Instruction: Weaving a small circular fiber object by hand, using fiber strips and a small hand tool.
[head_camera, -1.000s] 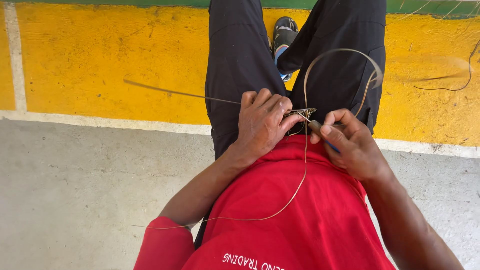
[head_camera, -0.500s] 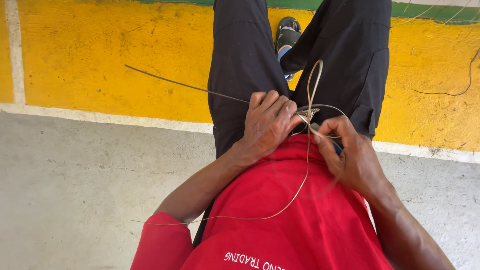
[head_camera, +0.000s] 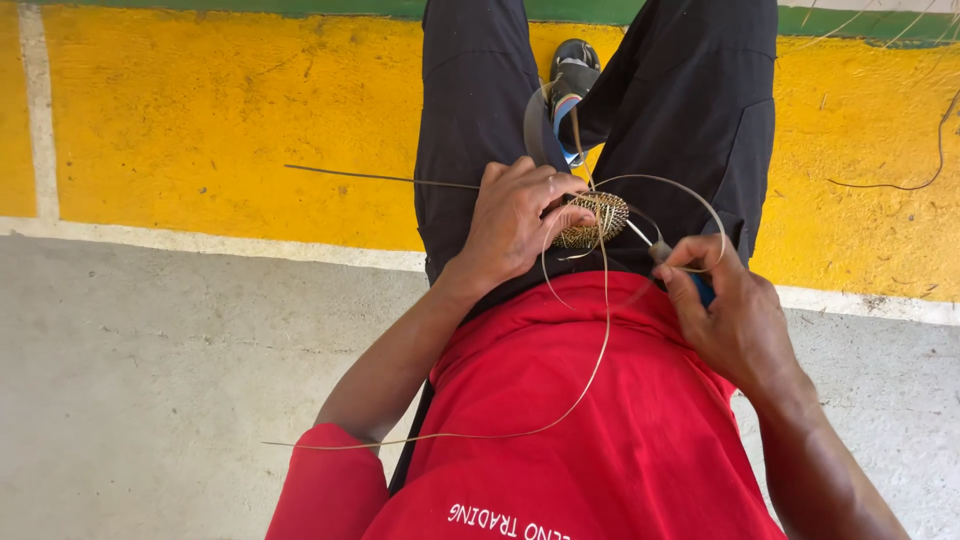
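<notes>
A: Where is the small round woven coil of pale straw (head_camera: 592, 222) kept?

B: It is held over the lap, pinched in the closed left hand (head_camera: 520, 225), thumb on its rim. Just right of the coil, a thin metal awl with a blue handle (head_camera: 672, 262) is gripped in the closed right hand (head_camera: 735, 325), its tip pointed toward the coil's edge.

A: And the long pale fibre strand (head_camera: 600, 350)?

B: It is looped above the coil and trailed down across the red shirt (head_camera: 590, 430) below the coil.

A: How should the stitch be handled?

B: Probably the coil should be kept firmly pinched, the awl eased between rows, and the loop kept untangled before it is drawn snug.
</notes>
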